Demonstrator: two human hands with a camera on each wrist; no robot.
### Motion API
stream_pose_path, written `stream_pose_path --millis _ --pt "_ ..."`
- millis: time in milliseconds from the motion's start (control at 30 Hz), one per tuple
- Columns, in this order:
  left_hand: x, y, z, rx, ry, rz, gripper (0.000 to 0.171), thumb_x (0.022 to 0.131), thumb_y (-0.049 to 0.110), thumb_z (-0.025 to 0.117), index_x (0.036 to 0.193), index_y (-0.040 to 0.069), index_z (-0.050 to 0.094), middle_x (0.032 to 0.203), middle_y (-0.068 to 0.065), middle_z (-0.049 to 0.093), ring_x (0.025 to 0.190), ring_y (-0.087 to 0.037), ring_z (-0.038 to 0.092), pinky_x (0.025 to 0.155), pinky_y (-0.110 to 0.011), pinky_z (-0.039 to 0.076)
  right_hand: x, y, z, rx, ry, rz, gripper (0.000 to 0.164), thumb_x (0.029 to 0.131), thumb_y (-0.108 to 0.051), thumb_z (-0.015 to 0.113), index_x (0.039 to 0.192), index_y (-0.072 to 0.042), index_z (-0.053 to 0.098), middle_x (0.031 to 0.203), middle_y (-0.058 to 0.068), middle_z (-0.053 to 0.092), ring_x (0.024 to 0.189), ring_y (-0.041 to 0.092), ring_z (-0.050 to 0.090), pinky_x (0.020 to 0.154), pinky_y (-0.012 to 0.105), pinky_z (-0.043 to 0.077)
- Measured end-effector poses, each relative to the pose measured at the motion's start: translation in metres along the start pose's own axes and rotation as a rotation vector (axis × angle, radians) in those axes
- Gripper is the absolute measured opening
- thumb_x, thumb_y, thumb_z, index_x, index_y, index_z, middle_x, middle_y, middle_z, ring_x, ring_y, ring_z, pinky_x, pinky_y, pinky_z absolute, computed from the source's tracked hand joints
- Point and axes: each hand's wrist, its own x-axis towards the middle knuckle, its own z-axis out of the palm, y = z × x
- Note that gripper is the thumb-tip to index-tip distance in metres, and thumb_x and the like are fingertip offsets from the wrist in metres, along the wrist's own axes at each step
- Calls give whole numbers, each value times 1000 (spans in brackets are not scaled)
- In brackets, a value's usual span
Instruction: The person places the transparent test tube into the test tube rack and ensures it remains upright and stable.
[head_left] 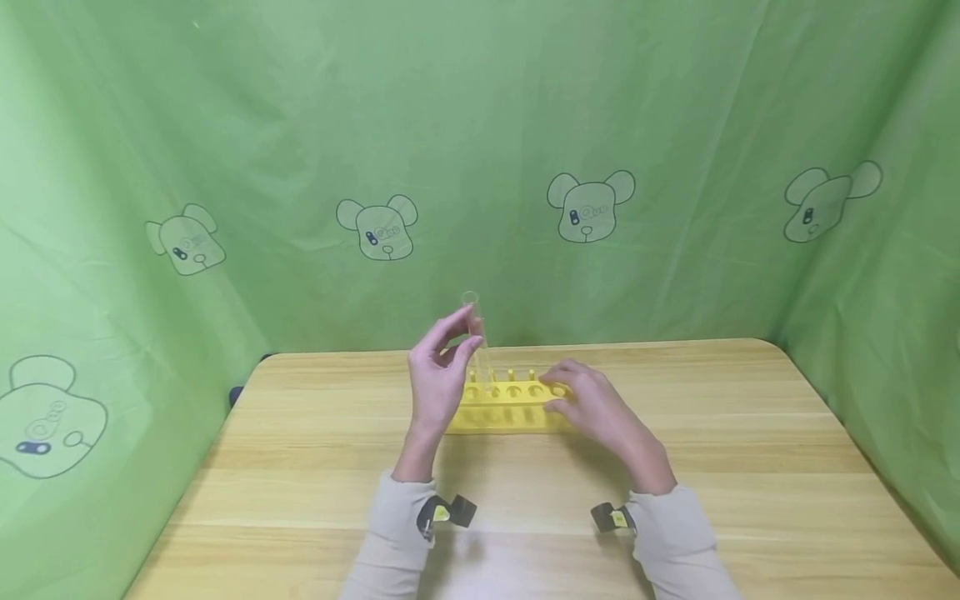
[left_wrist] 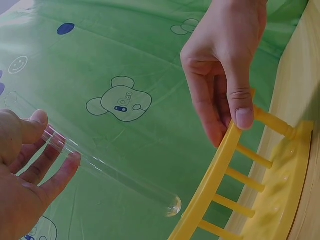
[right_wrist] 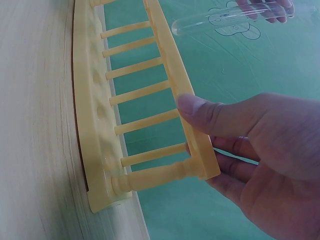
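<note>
A clear glass test tube [left_wrist: 120, 172] is pinched near its upper end by my left hand [head_left: 438, 375]. The tube leans slightly in the head view, its rounded bottom just above the top bar of a yellow test tube rack [head_left: 510, 418]. That rack stands on the table, with a row of round holes along its upper bar and short pegs behind. My right hand [head_left: 592, 404] grips the rack's right end, thumb on the near side of the bar and fingers behind it, as the right wrist view shows. Inside the tube nothing is visible.
The rack stands near the far side of a wooden table [head_left: 315, 517]. Green curtains [head_left: 480, 125] printed with bear heads hang behind the table and along both sides. Each sleeve carries a small dark wrist camera [head_left: 462, 510].
</note>
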Motion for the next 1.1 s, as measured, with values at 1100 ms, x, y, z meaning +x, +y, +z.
stream_pose_path --millis 1100 --pt "-6 -10 6 -3 1 -30 41 89 -11 71 129 -4 65 115 -24 70 107 -36 68 91 -39 61 0 0 -1 0 -11 14 40 85 -3 82 122 4 69 119 15 67 108 34 66 95 47 58"
